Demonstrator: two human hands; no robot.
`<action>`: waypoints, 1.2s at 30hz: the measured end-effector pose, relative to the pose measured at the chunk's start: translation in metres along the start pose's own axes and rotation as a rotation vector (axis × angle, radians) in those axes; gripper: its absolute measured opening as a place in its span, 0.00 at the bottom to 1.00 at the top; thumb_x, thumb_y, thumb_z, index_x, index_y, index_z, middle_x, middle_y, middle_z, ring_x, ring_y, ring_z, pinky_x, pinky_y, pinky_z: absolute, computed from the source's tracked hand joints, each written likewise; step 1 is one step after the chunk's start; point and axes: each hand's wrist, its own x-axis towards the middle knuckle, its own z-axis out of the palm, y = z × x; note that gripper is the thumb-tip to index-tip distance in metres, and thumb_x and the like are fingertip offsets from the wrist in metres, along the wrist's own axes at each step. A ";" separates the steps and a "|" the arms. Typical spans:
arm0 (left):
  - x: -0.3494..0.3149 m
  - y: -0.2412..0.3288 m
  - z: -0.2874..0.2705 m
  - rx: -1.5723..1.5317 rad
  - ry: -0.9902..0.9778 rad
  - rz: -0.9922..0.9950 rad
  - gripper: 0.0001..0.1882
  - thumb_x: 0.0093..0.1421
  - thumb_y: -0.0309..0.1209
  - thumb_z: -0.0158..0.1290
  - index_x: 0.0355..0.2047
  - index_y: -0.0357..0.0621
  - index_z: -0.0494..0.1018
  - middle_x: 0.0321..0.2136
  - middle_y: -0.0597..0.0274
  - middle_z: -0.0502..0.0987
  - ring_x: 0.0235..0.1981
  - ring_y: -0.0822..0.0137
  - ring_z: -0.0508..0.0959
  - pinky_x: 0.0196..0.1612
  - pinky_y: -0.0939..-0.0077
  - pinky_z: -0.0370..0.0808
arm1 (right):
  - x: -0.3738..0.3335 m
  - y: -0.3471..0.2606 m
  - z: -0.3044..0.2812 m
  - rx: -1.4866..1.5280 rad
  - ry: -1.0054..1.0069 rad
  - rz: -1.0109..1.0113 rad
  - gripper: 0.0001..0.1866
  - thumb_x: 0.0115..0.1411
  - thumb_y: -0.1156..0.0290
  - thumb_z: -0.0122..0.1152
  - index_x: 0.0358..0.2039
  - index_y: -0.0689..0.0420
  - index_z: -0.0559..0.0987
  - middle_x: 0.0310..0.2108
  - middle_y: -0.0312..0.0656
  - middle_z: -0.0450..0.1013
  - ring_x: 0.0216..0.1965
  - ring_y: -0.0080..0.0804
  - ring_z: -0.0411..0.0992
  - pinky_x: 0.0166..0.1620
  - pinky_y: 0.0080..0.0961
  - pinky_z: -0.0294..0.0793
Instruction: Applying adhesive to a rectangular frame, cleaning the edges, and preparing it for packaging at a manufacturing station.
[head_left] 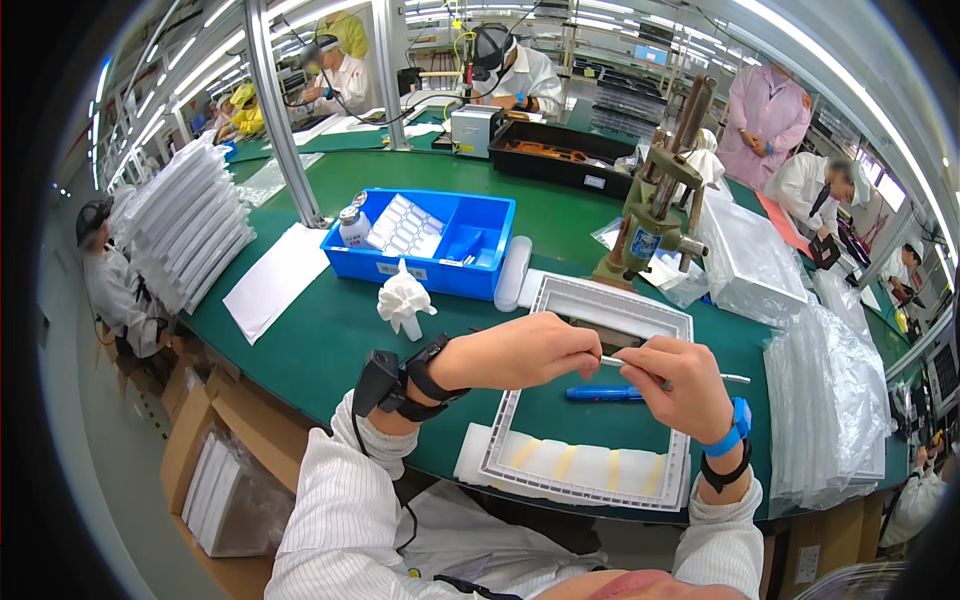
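Note:
My left hand [530, 350] and my right hand [685, 385] meet above a white rectangular frame [505, 425] on the green table. Both pinch a thin whitish rod [736, 379], whose free end sticks out to the right past my right hand; the rest is partly hidden by fingers. Inside the frame opening, below my hands, lies a blue marker pen [602, 394]. The frame's near side rests over a white foam strip [540, 458] marked with several yellowish bands. Part of the frame's far side is hidden behind my hands.
A blue divided bin [345, 262] holds bottles and label sheets. Near it stand crumpled white tissue [404, 298] and a paper sheet [275, 280]. A hand press [650, 215] rises behind the frame. Bagged white parts [825, 400] are stacked at right. Co-workers sit farther off.

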 end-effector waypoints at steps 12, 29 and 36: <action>0.007 -0.027 -0.013 -0.320 0.275 -0.150 0.11 0.65 0.31 0.51 0.41 0.37 0.78 0.27 0.63 0.82 0.28 0.72 0.79 0.32 0.79 0.73 | -0.012 0.037 0.011 -0.308 -0.411 0.257 0.07 0.54 0.69 0.60 0.33 0.52 0.83 0.26 0.44 0.77 0.31 0.46 0.76 0.35 0.39 0.76; -0.024 -0.101 0.003 -0.492 0.573 -0.407 0.06 0.57 0.27 0.60 0.34 0.39 0.78 0.31 0.63 0.82 0.31 0.77 0.79 0.31 0.85 0.72 | -0.006 0.032 0.011 -0.273 -0.421 0.300 0.06 0.56 0.71 0.59 0.33 0.54 0.81 0.28 0.45 0.76 0.35 0.46 0.74 0.38 0.41 0.74; -0.030 -0.109 0.021 -0.475 0.531 -0.264 0.09 0.58 0.26 0.60 0.37 0.34 0.79 0.33 0.61 0.83 0.38 0.75 0.81 0.34 0.86 0.73 | -0.005 0.038 0.020 -0.286 -0.415 0.302 0.05 0.56 0.71 0.59 0.33 0.55 0.80 0.28 0.45 0.76 0.36 0.46 0.74 0.39 0.40 0.74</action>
